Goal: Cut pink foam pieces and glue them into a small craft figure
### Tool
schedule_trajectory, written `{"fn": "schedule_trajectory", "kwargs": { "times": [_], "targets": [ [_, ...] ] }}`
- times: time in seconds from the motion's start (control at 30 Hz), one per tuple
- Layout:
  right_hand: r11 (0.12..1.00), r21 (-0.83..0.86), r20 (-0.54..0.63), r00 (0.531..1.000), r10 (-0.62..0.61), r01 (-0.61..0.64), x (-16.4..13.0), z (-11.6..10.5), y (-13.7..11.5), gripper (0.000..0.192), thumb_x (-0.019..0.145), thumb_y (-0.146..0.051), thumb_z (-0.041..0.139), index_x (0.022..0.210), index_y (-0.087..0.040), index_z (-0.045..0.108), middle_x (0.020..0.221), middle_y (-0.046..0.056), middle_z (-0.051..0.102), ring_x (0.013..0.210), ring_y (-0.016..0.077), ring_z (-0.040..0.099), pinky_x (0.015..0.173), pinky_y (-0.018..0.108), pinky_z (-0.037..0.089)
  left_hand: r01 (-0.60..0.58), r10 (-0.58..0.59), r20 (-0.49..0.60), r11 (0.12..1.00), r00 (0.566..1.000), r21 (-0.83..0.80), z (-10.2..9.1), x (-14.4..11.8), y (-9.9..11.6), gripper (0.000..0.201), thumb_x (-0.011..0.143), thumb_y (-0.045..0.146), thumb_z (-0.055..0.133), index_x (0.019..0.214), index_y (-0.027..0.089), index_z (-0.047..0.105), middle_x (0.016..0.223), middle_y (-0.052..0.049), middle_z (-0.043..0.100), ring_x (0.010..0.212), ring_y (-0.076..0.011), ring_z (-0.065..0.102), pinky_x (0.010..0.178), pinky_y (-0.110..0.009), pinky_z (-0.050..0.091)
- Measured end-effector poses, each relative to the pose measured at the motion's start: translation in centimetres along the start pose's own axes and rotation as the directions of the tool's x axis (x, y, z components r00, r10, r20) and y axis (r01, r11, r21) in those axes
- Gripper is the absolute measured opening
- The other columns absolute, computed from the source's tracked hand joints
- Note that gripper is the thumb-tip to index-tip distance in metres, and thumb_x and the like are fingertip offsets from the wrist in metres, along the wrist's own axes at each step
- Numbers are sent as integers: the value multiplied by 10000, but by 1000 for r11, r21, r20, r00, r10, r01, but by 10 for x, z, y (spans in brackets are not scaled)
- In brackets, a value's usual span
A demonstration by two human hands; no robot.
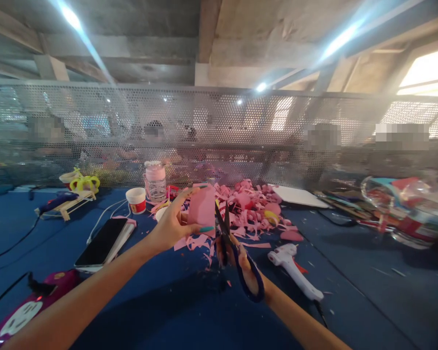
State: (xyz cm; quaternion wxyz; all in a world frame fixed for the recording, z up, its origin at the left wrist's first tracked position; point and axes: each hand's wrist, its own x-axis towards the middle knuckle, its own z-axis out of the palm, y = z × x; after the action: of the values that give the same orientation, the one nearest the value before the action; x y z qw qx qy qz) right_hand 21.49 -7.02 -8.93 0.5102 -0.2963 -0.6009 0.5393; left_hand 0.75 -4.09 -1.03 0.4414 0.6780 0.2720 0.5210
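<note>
Where two hands point(171, 224) point(244, 260), one pink sheet point(203, 206), one scissors point(225, 231).

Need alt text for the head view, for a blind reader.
A person's left hand holds a pink sheet; the right hand holds open blue-handled scissors beside it. Pink scraps lie heaped beyond on a blue tabletop.

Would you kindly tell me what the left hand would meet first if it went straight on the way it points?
Probably the blue-handled metal scissors in the right hand; depth is unclear, so the left hand might instead reach the heap of pink paper scraps.
</note>
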Motion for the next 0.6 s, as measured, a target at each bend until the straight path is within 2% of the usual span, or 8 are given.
{"fn": "schedule_trajectory", "kwargs": {
  "times": [0.1, 0.2, 0.33, 0.47, 0.6],
  "targets": [
    [995, -91, -1, 999, 42, -41, 0, 11, -21, 352, 768, -529, 584, 1008, -272, 580, 902, 30, 617, 853, 174, 572, 844, 327, 460, 12, -12, 17, 1000, 1000, 14, 5, -2, -2, 812, 621, 172, 769, 1329, 297, 391, 1345, -110, 433, 541, -60, 596, 453, -222, 562],
    [982, -177, -6, 998, 59, -59, 0, 17, -32, 261, 785, -439, 596, 976, -262, 571, 854, 17, 596, 866, 184, 558, 845, 330, 458, 5, -6, 31, 1000, 1000, 28, 9, -5, -4, 802, 629, 161, 758, 1325, 321, 392, 1423, -105, 332, 607, -68, 597, 486, -233, 571],
    [973, -227, -41, 999, 26, -35, -1, 16, -27, 190, 797, -418, 583, 874, -245, 569, 835, 6, 579, 832, 171, 548, 817, 309, 465, -4, 2, 27, 997, 1000, 81, 12, -7, -6, 812, 626, 168, 757, 1332, 329, 388, 1412, -114, 343, 668, -101, 595, 496, -250, 568],
    [974, -226, -72, 997, 15, -31, -3, 15, -21, 185, 814, -401, 564, 896, -235, 573, 859, 4, 584, 852, 164, 543, 855, 308, 441, -8, 5, 32, 993, 999, 118, 13, -8, -8, 822, 629, 176, 758, 1340, 340, 380, 1406, -124, 358, 603, -76, 573, 471, -246, 551],
    [985, -164, -52, 998, 38, -46, -4, 14, -17, 185, 820, -398, 551, 913, -238, 562, 801, -9, 564, 753, 138, 528, 773, 274, 452, 27, -34, 53, 992, 998, 126, 12, -9, -11, 848, 634, 196, 762, 1355, 373, 353, 1418, -125, 350, 549, -73, 581, 434, -251, 540]
  ]
}}
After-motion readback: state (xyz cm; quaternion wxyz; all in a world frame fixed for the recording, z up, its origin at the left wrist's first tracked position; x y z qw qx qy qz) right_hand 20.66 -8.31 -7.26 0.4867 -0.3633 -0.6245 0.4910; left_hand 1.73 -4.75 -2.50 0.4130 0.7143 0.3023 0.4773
